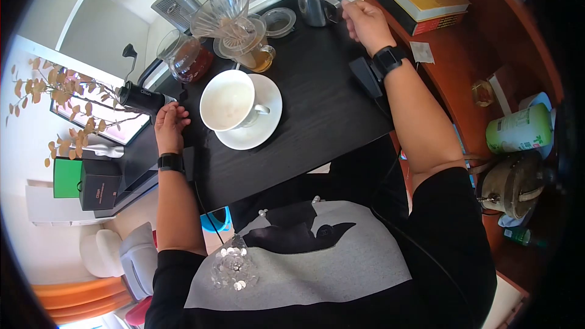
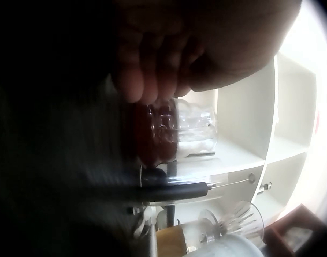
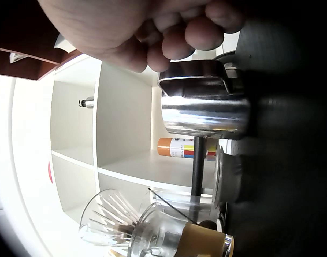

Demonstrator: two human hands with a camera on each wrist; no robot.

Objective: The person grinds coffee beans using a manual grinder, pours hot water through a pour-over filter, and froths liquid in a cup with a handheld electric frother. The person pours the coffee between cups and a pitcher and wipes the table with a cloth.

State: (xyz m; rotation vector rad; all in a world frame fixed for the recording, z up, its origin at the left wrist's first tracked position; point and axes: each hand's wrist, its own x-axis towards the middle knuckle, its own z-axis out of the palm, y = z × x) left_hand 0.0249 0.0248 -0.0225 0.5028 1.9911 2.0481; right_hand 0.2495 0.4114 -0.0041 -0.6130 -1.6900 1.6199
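Observation:
My right hand (image 1: 367, 24) is beside the handle of a stainless steel milk pitcher (image 1: 314, 5), its fingers loosely curled. In the right wrist view the fingertips (image 3: 177, 47) are right at the pitcher's handle (image 3: 194, 68), not wrapped around it. At the left, my left hand (image 1: 170, 125) rests near the table edge, fingers loosely bent, beside a black hand grinder (image 1: 141, 98) lying on its side. Between the hands a white cup (image 1: 228, 102) of milky liquid stands on a white saucer (image 1: 268, 91).
Behind the cup stand a glass carafe (image 1: 187, 61) of reddish-brown liquid and a clear ribbed dripper (image 1: 222, 15) above a glass with amber liquid (image 1: 262, 59). A round glass lid (image 1: 280, 22) lies left of the pitcher. Books (image 1: 420, 0) sit on the brown shelf at right.

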